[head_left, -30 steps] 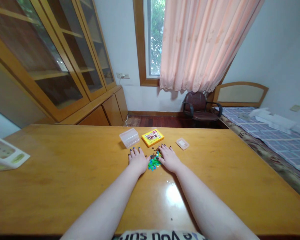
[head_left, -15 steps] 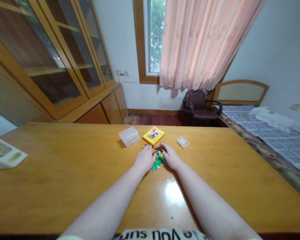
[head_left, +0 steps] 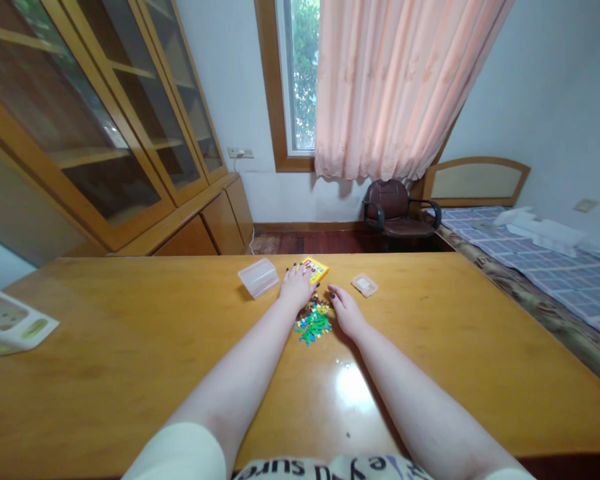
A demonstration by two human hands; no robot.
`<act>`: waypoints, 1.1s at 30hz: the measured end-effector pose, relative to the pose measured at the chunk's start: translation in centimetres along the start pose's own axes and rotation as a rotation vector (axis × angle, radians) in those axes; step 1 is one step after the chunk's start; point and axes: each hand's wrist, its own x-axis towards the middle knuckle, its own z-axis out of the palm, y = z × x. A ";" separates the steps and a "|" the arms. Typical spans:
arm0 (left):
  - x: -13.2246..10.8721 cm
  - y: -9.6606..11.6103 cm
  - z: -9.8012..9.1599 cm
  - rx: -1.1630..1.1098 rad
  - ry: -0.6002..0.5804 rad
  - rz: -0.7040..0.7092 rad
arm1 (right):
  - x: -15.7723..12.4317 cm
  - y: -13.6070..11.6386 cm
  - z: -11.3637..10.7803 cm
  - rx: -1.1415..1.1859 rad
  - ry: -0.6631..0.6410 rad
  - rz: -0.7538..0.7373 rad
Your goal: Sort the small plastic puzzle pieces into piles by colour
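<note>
A loose pile of small building bricks (head_left: 314, 323), mostly green with blue, yellow, white and brown ones, lies on the wooden table. Just beyond it is a flat yellow box (head_left: 320, 270) with a printed picture. My left hand (head_left: 297, 288) is open, fingers spread over the near left part of the box and covering it; whether the fingers press on it I cannot tell. My right hand (head_left: 347, 312) rests at the right side of the pile, fingers loosely curved and apart, with nothing visible in them.
A clear plastic container (head_left: 259, 278) stands left of the yellow box, and a small shallow clear lid or tray (head_left: 365, 285) lies to the right. A white plastic object (head_left: 15, 320) is at the table's left edge. Beyond the table stands a brown armchair (head_left: 397, 207).
My left hand has moved forward from the pile's left side onto the yellow box, uncovering more bricks. The right hand has shifted slightly right, away from the pile. The view has tilted a little.
</note>
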 end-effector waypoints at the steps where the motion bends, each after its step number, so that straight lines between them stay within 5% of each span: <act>1: 0.5 -0.4 -0.1 -0.004 -0.046 0.024 | 0.0 0.1 -0.1 0.008 0.006 0.003; 8: -0.5 -2.0 -1.7 -0.004 -0.104 0.154 | 0.3 0.6 0.0 0.093 0.071 0.001; 12: -4.4 -0.3 -2.3 0.012 -0.018 0.231 | 0.4 0.6 0.4 0.170 0.119 -0.009; 17: -7.7 2.2 -1.4 0.005 -0.207 0.264 | 0.8 1.1 0.3 0.298 0.186 0.025; 21: -7.4 3.2 -0.4 0.045 -0.272 0.233 | 1.2 1.9 1.0 0.527 0.190 0.106; 25: -6.9 3.8 0.1 0.015 -0.170 0.239 | 1.0 1.9 2.6 0.798 0.181 0.226; 33: -7.3 4.5 -0.4 0.072 -0.115 0.113 | 0.4 1.0 4.0 0.949 0.161 0.279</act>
